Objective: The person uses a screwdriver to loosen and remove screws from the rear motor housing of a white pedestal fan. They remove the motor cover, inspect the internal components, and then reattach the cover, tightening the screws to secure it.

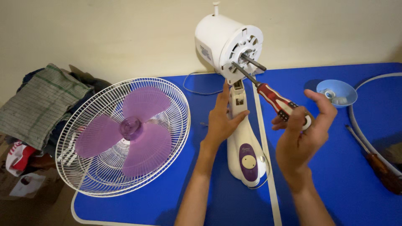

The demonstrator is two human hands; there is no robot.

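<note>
Right hand (303, 129): fingers curled round the butt of a red-and-black-handled screwdriver (274, 100), thumb and forefinger raised above it; closed on the tool. The screwdriver's shaft slants up and left, its tip set against the front face of the white motor housing (226, 42), just below the bare metal shaft that sticks out of that face.

Left hand (222, 119): palm and fingers wrapped about the white fan neck (238, 98) directly under the motor housing, thumb on the near side; closed on the neck.

Fan stand (247, 159): white with a purple control panel and a pale round knob, running from the motor housing down toward the viewer, lying on the blue table (335, 175).

Fan guard (125, 136): white wire cage, left of the motor housing and below it, resting on the table's left edge, with the purple three-blade impeller (130, 129) lying in it.

Small blue bowl (337, 92): right of the motor housing, holding small pale parts, too small to identify.

Second screwdriver (377, 163): brown handle, far right of the housing, beside a white curved ring (368, 138).

Pile of folded cloth (42, 100): far left of the housing, off the table.
</note>
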